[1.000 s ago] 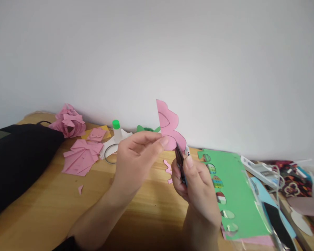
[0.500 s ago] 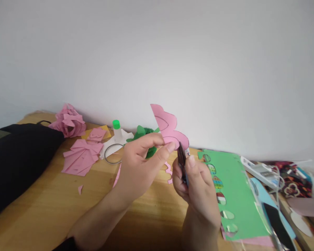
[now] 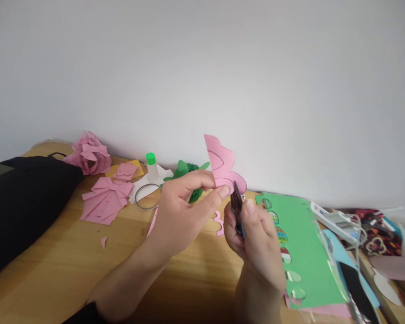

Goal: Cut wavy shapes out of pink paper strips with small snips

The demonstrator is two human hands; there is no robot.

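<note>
My left hand (image 3: 189,211) pinches the lower left edge of a pink paper piece (image 3: 221,157) between thumb and fingers. The piece has a scalloped outer edge and curved drawn lines. Wrapped round the handles of a pair of scissors (image 3: 236,204) is my right hand (image 3: 256,238); its fingers hide most of the handles. The dark blades point up and reach the lower lobe of the paper, near my left thumb. A thin wavy pink paper strip (image 3: 218,222) lies on the table between my wrists.
Folded pink papers (image 3: 106,200) and a pink paper flower (image 3: 89,155) lie left, beside a black bag (image 3: 30,211). A green-capped glue stick (image 3: 151,164), a ring (image 3: 137,202) and green paper shapes (image 3: 182,168) stand behind my left hand. A green sheet (image 3: 310,252) lies right.
The pink paper and my left fingertips have shifted slightly right. The scissors and my right hand have moved a little right too, with the blades still at the lower lobe.
</note>
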